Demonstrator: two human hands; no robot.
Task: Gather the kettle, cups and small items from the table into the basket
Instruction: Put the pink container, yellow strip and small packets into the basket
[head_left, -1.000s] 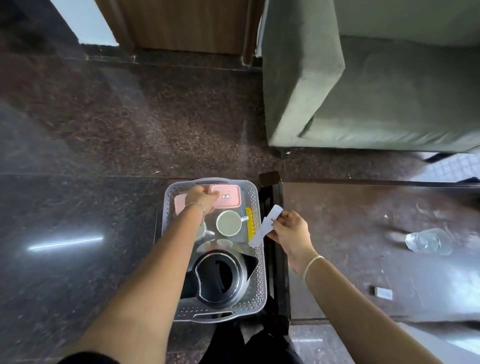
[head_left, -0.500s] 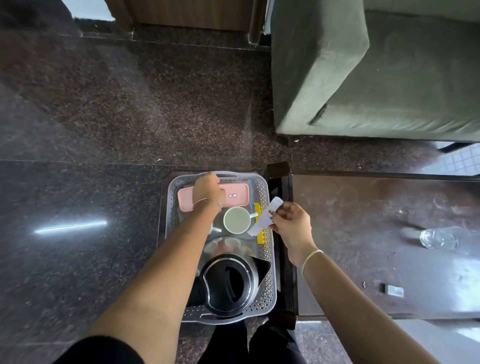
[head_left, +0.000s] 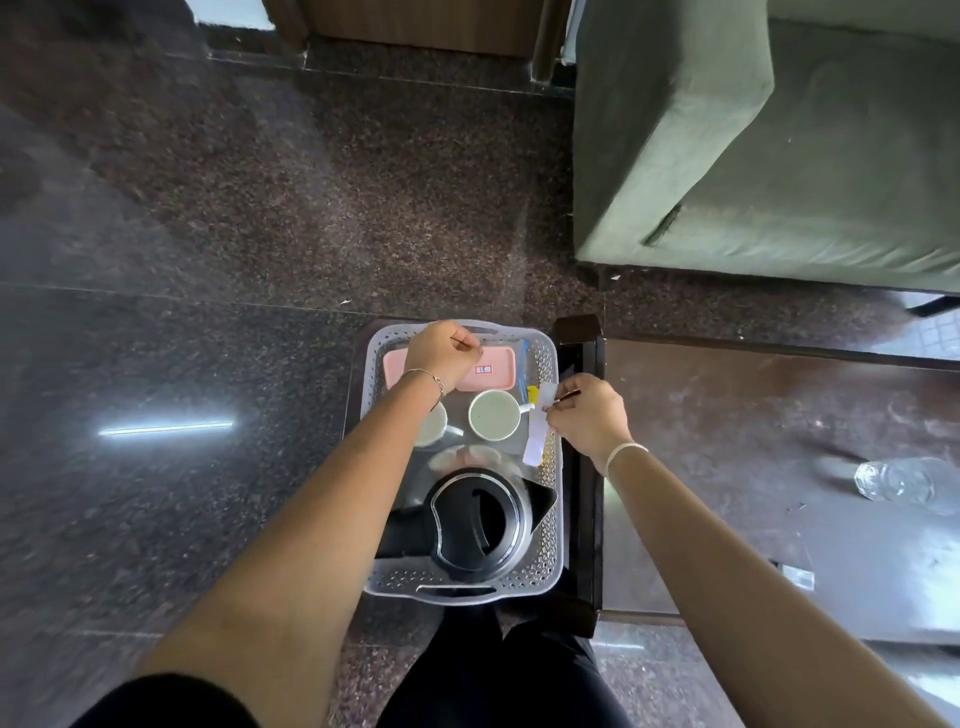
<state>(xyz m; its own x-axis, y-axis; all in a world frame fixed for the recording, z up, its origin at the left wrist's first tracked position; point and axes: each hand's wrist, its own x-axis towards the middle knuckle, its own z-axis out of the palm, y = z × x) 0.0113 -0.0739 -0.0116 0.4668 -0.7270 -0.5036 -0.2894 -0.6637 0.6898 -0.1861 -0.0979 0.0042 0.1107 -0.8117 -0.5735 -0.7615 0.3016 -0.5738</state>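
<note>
A pale perforated basket (head_left: 551, 540) sits on a dark stool in front of my knees. It holds a black-lidded kettle (head_left: 478, 525), a white cup (head_left: 493, 415), a second cup (head_left: 437, 428) half hidden under my left arm, a pink tray (head_left: 496, 371) at the far end, and yellow (head_left: 532, 391) and blue (head_left: 523, 361) sachets along the right wall. My left hand (head_left: 444, 353) hovers curled over the pink tray; nothing shows in its fingers. My right hand (head_left: 587, 415) pinches a white paper strip (head_left: 539, 434) over the basket's right rim.
A dark low table (head_left: 753, 415) stands to the right of the basket, with a clear glass (head_left: 893, 480) and a small white packet (head_left: 797, 577) on it. A green sofa (head_left: 779, 156) fills the upper right. Dark polished floor (head_left: 208, 260) lies to the left and beyond.
My right hand has carried the white strip in over the basket's right rim and turned it to point down. My left hand has curled above the pink tray, which now lies flat.
</note>
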